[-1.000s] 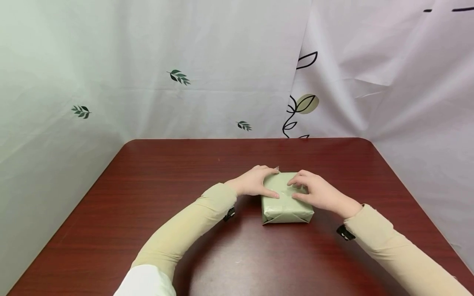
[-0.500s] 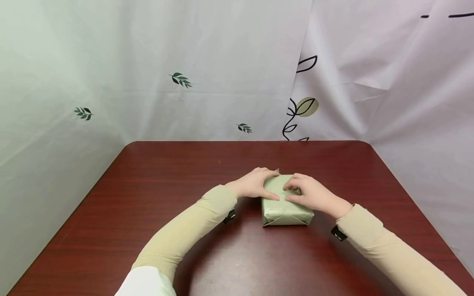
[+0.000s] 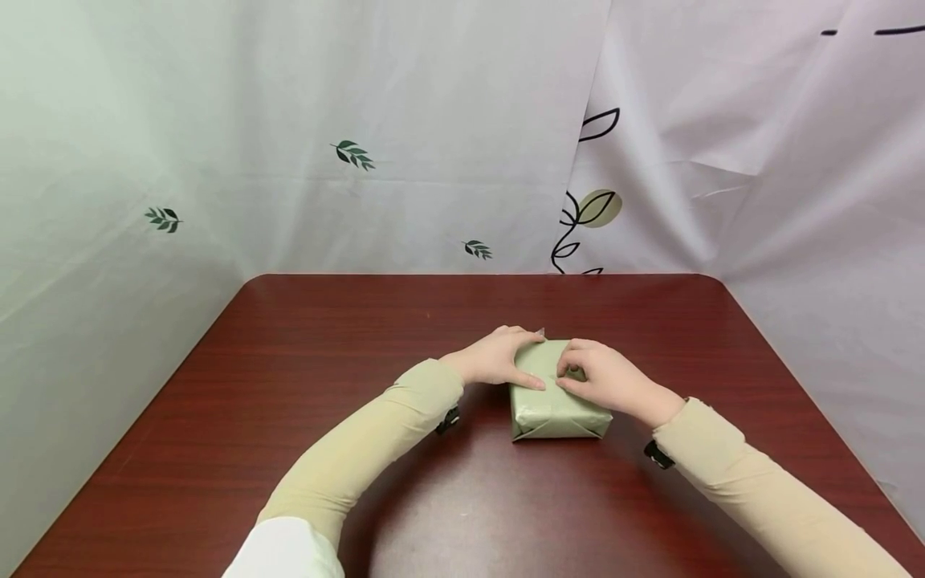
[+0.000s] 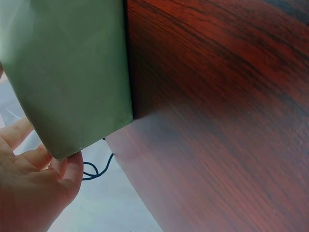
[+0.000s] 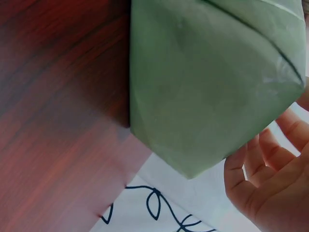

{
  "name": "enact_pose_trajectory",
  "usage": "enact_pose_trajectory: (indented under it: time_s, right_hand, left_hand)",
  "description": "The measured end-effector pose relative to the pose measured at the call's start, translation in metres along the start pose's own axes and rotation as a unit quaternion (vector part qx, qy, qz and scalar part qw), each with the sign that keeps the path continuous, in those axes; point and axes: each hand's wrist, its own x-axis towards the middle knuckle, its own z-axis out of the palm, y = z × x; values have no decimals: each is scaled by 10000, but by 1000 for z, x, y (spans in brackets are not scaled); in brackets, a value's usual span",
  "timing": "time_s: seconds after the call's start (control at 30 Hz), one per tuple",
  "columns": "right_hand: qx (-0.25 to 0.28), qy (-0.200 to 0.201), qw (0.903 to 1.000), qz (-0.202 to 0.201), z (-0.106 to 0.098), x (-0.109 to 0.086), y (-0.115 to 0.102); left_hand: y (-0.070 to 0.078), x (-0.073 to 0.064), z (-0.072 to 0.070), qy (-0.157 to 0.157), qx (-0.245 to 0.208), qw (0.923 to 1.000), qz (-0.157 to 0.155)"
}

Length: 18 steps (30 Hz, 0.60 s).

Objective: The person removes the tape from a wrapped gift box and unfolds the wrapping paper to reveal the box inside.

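A box-shaped package (image 3: 567,416) in pale green wrapping paper lies flat on the table, its folded end facing me in the head view. My left hand (image 3: 499,356) spans its left side, with the thumb on top and the fingers toward the far left corner. In the left wrist view, fingers (image 4: 73,169) bend against the package's (image 4: 72,82) corner. Over the top, my right hand (image 3: 607,376) has thumb and fingertips drawn together, pinching at the paper near the middle. The right wrist view shows other curled fingers (image 5: 236,171) below the package's (image 5: 203,96) edge.
The dark red wood-grain table (image 3: 325,337) extends around the package, its far edge close to a white curtain (image 3: 433,96) printed with leaves. A small pointed grey tip (image 3: 540,331) shows beside the left fingertips. Both forearms wear beige sleeves (image 3: 368,433) with black wrist cameras.
My right hand has moved a little left over the package, and its thumb and fingertips have come together. The left hand and the package stay where they were.
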Motion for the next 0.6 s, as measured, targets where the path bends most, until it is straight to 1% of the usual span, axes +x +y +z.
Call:
enact_pose_trajectory:
  time_s: [0.23,0.5,0.6]
  right_hand:
    - [-220,97,9997,50,1,1,-6]
    - [-160,293,9994,10,7,2,-5]
    - [-90,360,9992,116,8,0,-5]
  left_hand:
    - [-1,1,0,40,45,10000,4]
    - [1,0,-1,0,24,10000,19]
    - [2,0,-1,-12,16,10000,19]
